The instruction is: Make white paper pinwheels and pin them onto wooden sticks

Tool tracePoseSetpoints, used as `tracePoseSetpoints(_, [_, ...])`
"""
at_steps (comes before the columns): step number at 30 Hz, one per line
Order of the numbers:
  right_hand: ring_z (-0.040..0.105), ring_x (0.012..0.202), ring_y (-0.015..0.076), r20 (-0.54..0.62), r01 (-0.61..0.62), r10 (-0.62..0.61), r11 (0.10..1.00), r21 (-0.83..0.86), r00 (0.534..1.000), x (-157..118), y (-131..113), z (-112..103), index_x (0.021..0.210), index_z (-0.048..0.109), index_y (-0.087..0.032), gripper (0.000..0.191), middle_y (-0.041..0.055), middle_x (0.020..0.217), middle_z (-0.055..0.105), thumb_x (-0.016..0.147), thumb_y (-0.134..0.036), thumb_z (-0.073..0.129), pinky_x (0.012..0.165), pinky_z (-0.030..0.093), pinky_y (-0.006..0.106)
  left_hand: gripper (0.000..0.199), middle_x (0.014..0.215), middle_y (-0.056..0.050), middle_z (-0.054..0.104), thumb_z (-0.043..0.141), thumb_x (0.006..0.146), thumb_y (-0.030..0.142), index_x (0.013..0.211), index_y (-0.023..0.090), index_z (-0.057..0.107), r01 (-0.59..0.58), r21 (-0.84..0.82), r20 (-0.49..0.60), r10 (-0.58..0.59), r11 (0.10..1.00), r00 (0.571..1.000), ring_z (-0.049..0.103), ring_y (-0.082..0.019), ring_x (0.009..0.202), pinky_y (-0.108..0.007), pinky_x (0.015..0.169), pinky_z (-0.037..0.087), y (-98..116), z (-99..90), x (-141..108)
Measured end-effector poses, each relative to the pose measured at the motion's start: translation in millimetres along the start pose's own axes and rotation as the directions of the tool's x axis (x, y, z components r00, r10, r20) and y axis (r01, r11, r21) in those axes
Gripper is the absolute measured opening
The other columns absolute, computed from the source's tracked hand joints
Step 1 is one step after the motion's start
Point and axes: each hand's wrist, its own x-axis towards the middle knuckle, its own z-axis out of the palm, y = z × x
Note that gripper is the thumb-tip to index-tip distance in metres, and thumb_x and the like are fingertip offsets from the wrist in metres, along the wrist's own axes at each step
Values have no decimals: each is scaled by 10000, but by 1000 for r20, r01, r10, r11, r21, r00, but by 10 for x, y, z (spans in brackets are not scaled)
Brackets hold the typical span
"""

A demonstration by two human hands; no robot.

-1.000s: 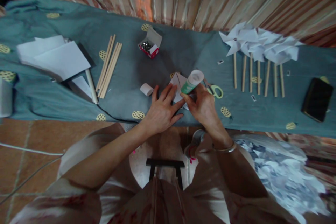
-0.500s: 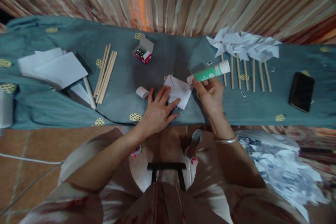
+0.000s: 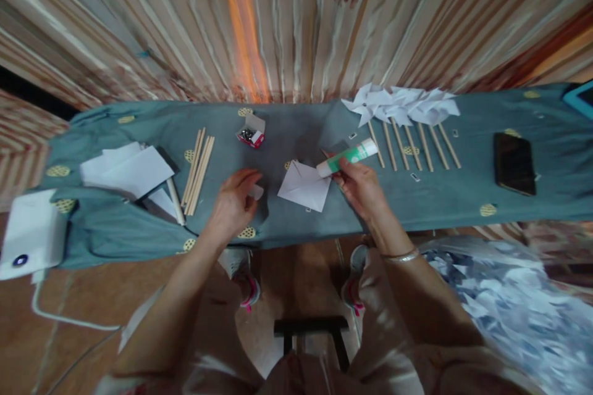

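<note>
My right hand (image 3: 361, 188) holds a green and white glue stick (image 3: 349, 157), tilted, its bare end at the right corner of a folded white paper square (image 3: 306, 188). A thin pointed tool, partly hidden, also shows by the right fingers. My left hand (image 3: 234, 203) is left of the paper, its fingers curled around the white glue stick cap (image 3: 256, 192). The fingers partly cover the cap. Beyond them stands a small opened red and white box (image 3: 251, 133) of shiny metal pieces.
Several wooden sticks (image 3: 198, 170) and white paper sheets (image 3: 127, 170) lie to the left. White paper pinwheels on sticks (image 3: 403, 105) lie at the back right. A dark phone (image 3: 514, 163), a white power device (image 3: 34, 234) and a bag of paper scraps (image 3: 514, 302) are at the sides.
My left hand has lifted off the paper and moved left to the cap. My right hand still holds the glue stick at the paper's right corner. The view has tilted up.
</note>
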Motion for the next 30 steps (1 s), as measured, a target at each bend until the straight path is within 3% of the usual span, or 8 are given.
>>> tracePoseSetpoints(5, [640, 674, 112, 63, -29, 23, 995, 99, 998, -68, 16, 66, 794, 737, -215, 308, -1, 795, 741, 603, -424, 859, 618, 556, 230, 355, 1153, -100, 709, 496, 847, 221, 1157, 188, 666, 45, -46, 25, -44, 998, 999, 648, -260, 1094, -426, 979, 527, -17, -9, -5])
tracePoseSetpoints(8, [668, 659, 115, 67, -89, 78, 977, 191, 995, -128, 28, 150, 710, 724, -198, 323, -6, 748, 741, 524, -378, 917, 644, 598, 230, 320, 1138, -92, 716, 551, 888, 332, 1161, 209, 666, 60, -122, -13, -63, 991, 998, 664, -248, 1066, -408, 950, 540, 107, -4, 21])
tracePoseSetpoints(13, [712, 680, 135, 152, -161, 121, 944, 289, 981, -187, 50, 268, 726, 722, -182, 338, -7, 756, 760, 507, -325, 935, 698, 638, 255, 339, 1088, -90, 714, 611, 886, 411, 1152, 213, 682, 36, -234, -26, -44, 972, 999, 679, -229, 991, -372, 893, 557, 324, 78, 71])
tracePoseSetpoints(21, [703, 717, 119, 187, -155, 114, 963, 222, 976, -210, 82, 262, 745, 743, -188, 253, -7, 793, 763, 586, -309, 899, 715, 631, 246, 342, 1060, -79, 707, 612, 893, 427, 1150, 214, 684, 4, -247, -65, -20, 969, 998, 673, -213, 962, -350, 873, 555, 393, 145, 120])
tracePoseSetpoints(26, [690, 690, 98, 186, -167, 128, 963, 211, 974, -224, 51, 283, 718, 748, -190, 293, -21, 750, 749, 533, -341, 918, 676, 615, 190, 361, 1053, -89, 706, 615, 892, 435, 1154, 195, 682, -15, -244, -86, -7, 970, 996, 675, -216, 951, -355, 864, 556, 413, 164, 134])
tracePoseSetpoints(30, [686, 693, 109, 190, -167, 130, 966, 195, 973, -210, 57, 274, 723, 740, -201, 311, -24, 750, 745, 520, -351, 923, 676, 618, 218, 354, 1068, -92, 706, 621, 892, 414, 1160, 190, 676, -17, -228, -85, -2, 974, 996, 671, -217, 966, -357, 874, 551, 416, 158, 134])
